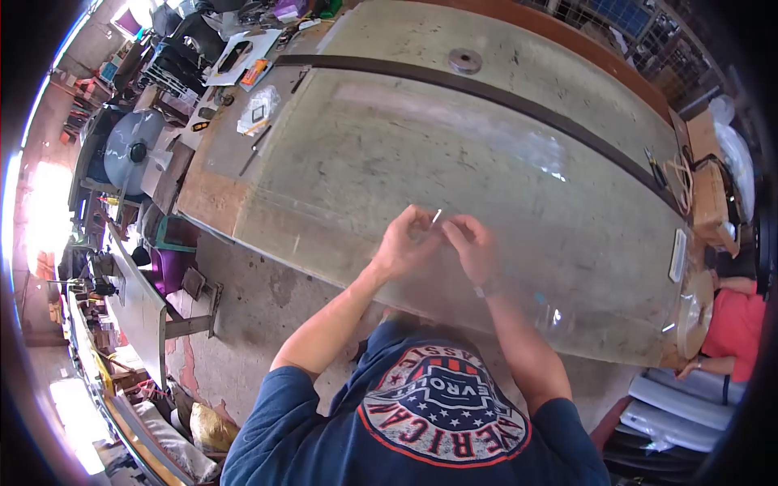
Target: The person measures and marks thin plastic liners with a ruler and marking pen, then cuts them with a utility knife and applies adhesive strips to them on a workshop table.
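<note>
My left hand (403, 241) is raised over the near edge of the large table (373, 170), its thumb and fingertips pressed together. A small bright, whitish piece (438, 215) shows between the two hands, close to the left fingertips; what it is cannot be made out. My right hand (472, 243) is just to the right, its thumb and index finger closed together near the same piece. Anything thin between the right fingertips is too small to tell. Both hands are close together, nearly touching.
A dark strip (486, 95) crosses the table, with a round metal disc (464, 61) beyond it. Pliers (655, 168) lie at the right, near a cardboard box (707, 194). Papers (258, 111) lie at the left. Another person in a red shirt (736, 334) is at the right edge.
</note>
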`<control>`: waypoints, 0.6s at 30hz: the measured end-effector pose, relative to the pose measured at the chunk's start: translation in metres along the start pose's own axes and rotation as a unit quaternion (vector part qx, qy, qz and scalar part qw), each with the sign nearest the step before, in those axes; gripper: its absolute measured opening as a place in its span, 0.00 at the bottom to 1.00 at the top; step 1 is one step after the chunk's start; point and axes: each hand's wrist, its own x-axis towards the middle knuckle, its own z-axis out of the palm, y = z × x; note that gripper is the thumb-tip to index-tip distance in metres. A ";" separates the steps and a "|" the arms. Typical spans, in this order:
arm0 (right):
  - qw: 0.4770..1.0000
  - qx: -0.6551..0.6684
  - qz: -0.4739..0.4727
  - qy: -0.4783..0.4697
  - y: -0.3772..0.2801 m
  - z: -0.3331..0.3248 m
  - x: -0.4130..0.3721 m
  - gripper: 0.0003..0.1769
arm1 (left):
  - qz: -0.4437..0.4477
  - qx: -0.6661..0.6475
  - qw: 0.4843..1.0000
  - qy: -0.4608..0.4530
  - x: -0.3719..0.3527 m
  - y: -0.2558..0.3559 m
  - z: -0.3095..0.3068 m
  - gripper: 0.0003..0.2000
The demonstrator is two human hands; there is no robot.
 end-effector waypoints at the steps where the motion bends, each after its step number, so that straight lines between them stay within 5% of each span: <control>1: 0.996 -0.073 -0.039 0.020 -0.014 0.007 0.004 0.09 | -0.035 -0.044 0.998 -0.024 0.010 -0.001 -0.010 0.14; 7: 0.996 0.073 0.028 0.041 -0.038 0.006 0.056 0.08 | -0.200 -0.235 0.889 -0.339 0.079 -0.007 -0.095 0.19; 10: 0.988 -0.008 0.024 0.150 -0.048 -0.040 0.094 0.08 | -0.223 -0.172 0.871 -0.403 0.098 -0.034 -0.150 0.19; 12: 0.975 -0.001 0.030 0.219 -0.042 -0.091 0.110 0.09 | -0.304 -0.183 0.847 -0.397 0.113 -0.039 -0.200 0.18; 14: 0.958 0.020 0.053 0.281 -0.035 -0.141 0.118 0.08 | -0.306 -0.060 0.895 -0.318 0.131 -0.069 -0.240 0.18; 18: 0.935 0.020 0.087 0.343 -0.027 -0.216 0.141 0.07 | -0.308 -0.003 0.907 -0.286 0.211 -0.054 -0.298 0.15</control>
